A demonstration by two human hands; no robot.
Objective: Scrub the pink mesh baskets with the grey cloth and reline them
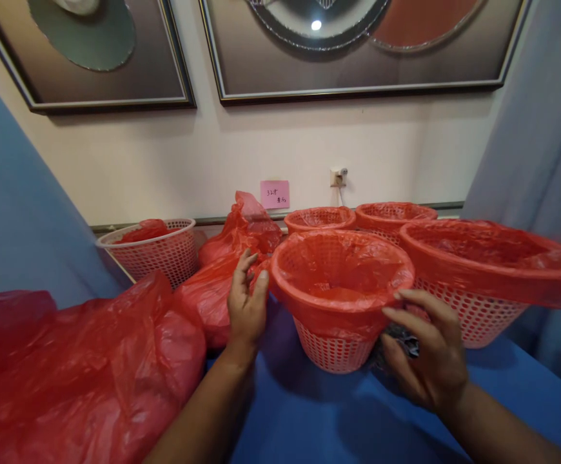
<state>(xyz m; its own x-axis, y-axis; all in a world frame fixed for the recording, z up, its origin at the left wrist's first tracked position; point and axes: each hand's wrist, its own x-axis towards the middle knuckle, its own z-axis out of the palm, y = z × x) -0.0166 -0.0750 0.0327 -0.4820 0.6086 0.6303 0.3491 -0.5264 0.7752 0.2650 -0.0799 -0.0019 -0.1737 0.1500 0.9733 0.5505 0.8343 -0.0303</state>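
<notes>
A pink mesh basket (333, 351) lined with a red plastic bag (341, 274) stands on the blue table in front of me. My left hand (246, 303) is open, fingers stretched up beside the basket's left rim, close to it. At the basket's right side my right hand (425, 357) has its fingers spread and curved against the liner's folded edge. A small dark thing (406, 340) shows under the right fingers; I cannot make out what it is.
Lined baskets stand to the right (483, 309) and behind (320, 219), (394, 212). A white basket (157, 254) sits at the back left. Loose red bags (91, 361) pile at the left. Blue table surface (319, 419) lies near me; grey curtains hang either side.
</notes>
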